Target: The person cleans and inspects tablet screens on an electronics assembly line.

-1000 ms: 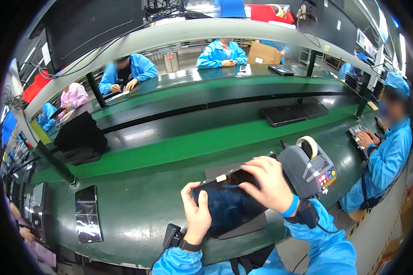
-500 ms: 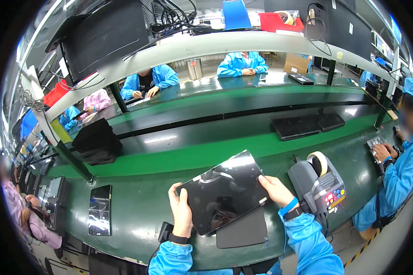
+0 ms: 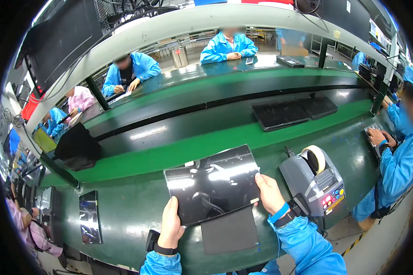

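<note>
A glossy black flat screen panel [image 3: 215, 185] is held up over the bench, tilted, with bright reflections across it and small pale tabs on its edges. My left hand [image 3: 171, 223] grips its lower left edge, thumb on the front face. At its right edge my right hand [image 3: 269, 195] pinches the panel, thumb also in front. The fingers behind the panel are hidden. Beneath it a dark grey rectangular pad [image 3: 229, 233] lies on the green bench, partly covered by the panel in this view.
A grey tape dispenser [image 3: 313, 181] with a tape roll stands to the right. Another black panel [image 3: 90, 216] lies at left. Farther back are a dark stack [image 3: 79, 147] and black panels [image 3: 293, 112]. A co-worker in blue [image 3: 392, 169] sits at right; a metal shelf beam [image 3: 179, 32] crosses above.
The panel has turned to lie more level and its left end has risen. My left hand has slid down to the lower left edge. The whole view has shifted slightly.
</note>
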A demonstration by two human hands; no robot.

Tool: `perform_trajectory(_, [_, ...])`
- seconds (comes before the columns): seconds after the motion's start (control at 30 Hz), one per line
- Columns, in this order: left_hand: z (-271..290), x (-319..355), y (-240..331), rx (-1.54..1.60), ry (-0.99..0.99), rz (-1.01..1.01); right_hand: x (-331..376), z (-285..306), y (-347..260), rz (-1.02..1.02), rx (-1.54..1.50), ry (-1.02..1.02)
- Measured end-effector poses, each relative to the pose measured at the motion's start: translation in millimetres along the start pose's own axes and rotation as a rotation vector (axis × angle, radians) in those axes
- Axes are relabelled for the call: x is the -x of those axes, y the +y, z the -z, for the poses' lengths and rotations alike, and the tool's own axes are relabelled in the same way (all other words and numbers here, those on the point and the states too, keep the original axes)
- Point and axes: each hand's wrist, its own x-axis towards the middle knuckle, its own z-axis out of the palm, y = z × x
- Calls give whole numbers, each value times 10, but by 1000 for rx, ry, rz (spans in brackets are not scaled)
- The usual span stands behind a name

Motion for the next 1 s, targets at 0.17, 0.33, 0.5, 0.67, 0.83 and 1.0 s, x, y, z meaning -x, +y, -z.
perform_trajectory(0.17, [45, -44, -167, -23, -78, -157, -35, -17, 107, -10, -90, 33])
perform_trajectory(0.33, [164, -160, -68, -76, -16, -228, -34, -18, 27, 69, -172, 110])
perform_trajectory(0.5, [352, -558, 449, -11, 41, -242, -152, 110, 153, 112, -68, 141])
perform_trajectory(0.67, [817, -1738, 815, -26, 118, -79, -117, 85, 132, 57, 0, 141])
perform_trajectory(0.83, [1293, -2528, 952, -243, 173, -62, -114, 136, 197, 44, 6, 121])
perform_trajectory(1.0, [694, -2385, 899, -1920, 601, -902, -157, 168, 183, -1, 17, 119])
